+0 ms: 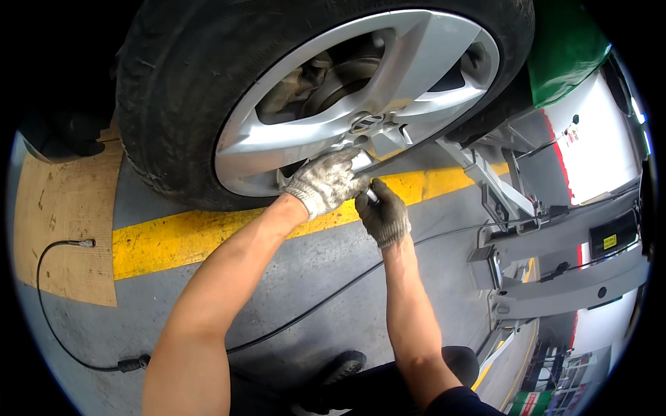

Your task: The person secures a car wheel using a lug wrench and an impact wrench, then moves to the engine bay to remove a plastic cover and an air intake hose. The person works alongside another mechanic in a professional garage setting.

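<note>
A silver alloy wheel [409, 69] with a black tire [173, 90] fills the upper middle, its round cap [366, 124] at the hub. My left hand [326, 182], in a dirty grey-white knit glove, is closed around a silver metal cylinder [361, 161], perhaps a socket, close to the wheel's lower spokes. Just right of and below it, my right hand [383, 215], in a darker soiled glove, grips a short metal bar [373, 196]. Whether bar and cylinder are one tool is hidden by the gloves. Behind the spokes a brake disc [350, 80] shows.
A black hose [312, 310] crosses the grey floor beneath my arms; its metal fitting [86, 243] lies on a cardboard sheet [62, 229] at left. Yellow floor stripe [180, 239] runs below the tire. Grey lift arms [569, 243] stand at right, and a green panel [565, 55] hangs above.
</note>
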`<state>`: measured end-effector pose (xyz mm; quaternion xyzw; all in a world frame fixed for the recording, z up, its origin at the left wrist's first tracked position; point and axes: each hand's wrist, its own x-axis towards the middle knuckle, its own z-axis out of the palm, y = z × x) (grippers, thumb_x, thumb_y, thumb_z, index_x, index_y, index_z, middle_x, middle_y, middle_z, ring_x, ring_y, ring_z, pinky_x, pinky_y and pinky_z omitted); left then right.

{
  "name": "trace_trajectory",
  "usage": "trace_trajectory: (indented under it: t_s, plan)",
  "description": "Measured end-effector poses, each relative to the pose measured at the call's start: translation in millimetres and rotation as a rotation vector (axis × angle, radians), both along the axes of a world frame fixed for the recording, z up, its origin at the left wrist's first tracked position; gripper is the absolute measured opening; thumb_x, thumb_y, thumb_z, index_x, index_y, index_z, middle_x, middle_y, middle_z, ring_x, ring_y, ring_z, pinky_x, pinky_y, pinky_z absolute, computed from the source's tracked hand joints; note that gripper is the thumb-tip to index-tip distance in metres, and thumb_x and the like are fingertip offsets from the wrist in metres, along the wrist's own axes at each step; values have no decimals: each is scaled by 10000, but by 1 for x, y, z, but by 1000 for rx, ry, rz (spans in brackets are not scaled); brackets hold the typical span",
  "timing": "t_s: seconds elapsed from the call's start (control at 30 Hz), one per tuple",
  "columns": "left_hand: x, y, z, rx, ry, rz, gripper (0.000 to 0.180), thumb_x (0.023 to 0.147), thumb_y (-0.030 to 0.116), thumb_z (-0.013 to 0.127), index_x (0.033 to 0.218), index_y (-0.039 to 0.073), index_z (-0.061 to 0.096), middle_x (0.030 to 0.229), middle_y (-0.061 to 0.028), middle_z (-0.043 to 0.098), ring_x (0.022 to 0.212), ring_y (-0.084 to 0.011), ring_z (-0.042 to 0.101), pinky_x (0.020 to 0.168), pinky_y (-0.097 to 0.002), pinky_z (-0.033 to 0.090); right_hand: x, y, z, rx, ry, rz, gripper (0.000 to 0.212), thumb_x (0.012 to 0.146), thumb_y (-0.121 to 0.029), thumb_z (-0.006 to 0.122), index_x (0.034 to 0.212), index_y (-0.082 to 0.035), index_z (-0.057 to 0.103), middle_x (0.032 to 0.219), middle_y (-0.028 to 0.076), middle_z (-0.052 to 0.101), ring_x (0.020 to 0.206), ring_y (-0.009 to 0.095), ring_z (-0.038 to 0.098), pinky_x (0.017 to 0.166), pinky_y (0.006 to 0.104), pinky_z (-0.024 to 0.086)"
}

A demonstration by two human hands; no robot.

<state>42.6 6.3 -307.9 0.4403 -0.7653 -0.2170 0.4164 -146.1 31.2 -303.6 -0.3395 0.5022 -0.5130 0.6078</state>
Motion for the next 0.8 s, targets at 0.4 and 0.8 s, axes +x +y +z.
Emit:
trace_trajectory:
  t_s: [0.4, 0.8]
  plan:
    - [16, 8, 21, -409, -464, -179, 373, 954, 403, 662, 1246, 178, 720, 1296, -143, 677, 1380, -362, 517, 1177, -497, 403, 48, -9, -24, 49, -251, -378, 263, 1056, -335, 518, 1035, -84, 597, 893, 60, 647, 800, 190, 659, 651, 340, 570]
    - [11, 9, 20, -402, -411, -158, 500, 796, 514, 774, 1153, 166, 738, 1223, -66, 700, 1354, -326, 531, 1196, -472, 388, -2, 25, -33, -134, -152, -30, 246, 1033, -206, 586, 1197, -23, 607, 1061, 65, 664, 959, 193, 627, 829, 366, 570]
